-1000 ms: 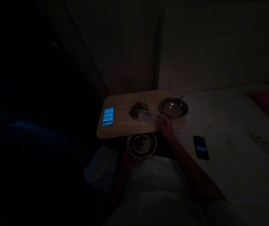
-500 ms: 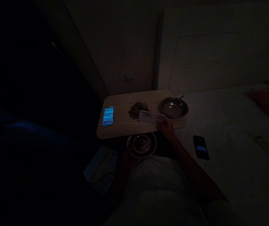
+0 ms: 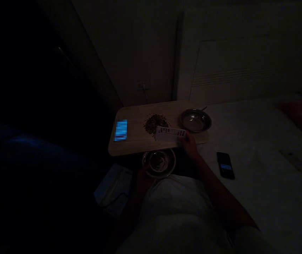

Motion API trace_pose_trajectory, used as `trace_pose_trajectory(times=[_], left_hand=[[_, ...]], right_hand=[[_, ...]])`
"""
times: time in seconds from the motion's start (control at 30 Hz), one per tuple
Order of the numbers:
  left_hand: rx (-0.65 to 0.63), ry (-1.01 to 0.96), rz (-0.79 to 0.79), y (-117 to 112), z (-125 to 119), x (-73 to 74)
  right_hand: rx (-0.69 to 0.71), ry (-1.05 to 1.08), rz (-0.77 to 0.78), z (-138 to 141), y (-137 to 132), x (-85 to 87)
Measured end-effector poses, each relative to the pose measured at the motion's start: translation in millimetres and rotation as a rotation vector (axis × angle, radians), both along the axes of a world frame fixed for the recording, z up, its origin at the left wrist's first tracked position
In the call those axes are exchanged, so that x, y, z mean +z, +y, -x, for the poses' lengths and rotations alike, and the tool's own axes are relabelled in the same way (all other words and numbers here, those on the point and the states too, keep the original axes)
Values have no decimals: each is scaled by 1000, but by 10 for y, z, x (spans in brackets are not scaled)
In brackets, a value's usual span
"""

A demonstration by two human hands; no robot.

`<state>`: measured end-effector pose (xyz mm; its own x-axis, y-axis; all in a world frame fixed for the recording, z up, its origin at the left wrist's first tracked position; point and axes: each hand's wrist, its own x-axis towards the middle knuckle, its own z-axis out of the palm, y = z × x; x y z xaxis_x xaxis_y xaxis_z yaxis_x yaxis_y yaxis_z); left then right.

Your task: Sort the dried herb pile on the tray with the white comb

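The room is very dark. My right hand (image 3: 189, 144) is closed on the right end of a white slotted plastic piece (image 3: 170, 133) that rests on a small wooden table (image 3: 135, 141), its far edge against a heap of dark seeds or dried bits (image 3: 153, 122). My left hand (image 3: 142, 173) grips the left rim of a metal bowl (image 3: 159, 162) held just below the table's near edge; the bowl has some dark bits in it.
An empty metal bowl (image 3: 195, 120) sits at the table's right end. A glowing blue phone screen (image 3: 121, 129) lies at its left. A dark phone (image 3: 225, 165) lies on the pale bed (image 3: 259, 165). A wall socket (image 3: 142, 85) is behind; a red cushion (image 3: 300, 113) is far right.
The white slotted piece has tilted down flatter onto the table and shifted slightly toward me. The left hand and its bowl have stayed put.
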<state>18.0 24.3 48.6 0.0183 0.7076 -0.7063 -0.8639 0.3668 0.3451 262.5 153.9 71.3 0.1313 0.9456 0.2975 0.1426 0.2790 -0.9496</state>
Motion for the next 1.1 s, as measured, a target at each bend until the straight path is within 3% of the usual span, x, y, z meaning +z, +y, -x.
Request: trace_pose_trajectory(times=[0.47, 0.77, 1.0, 1.1], left_hand=[[-62, -55, -27, 5, -39, 106], [-55, -48, -59, -8, -1, -19], [-54, -61, -62, 8, -11, 35], [-26, -51, -74, 9, -7, -7]], right_hand=[[37, 9, -20, 78, -15, 42], [143, 33, 53, 33, -75, 29], [255, 54, 110, -14, -126, 64], [242, 105, 124, -21, -122, 53]])
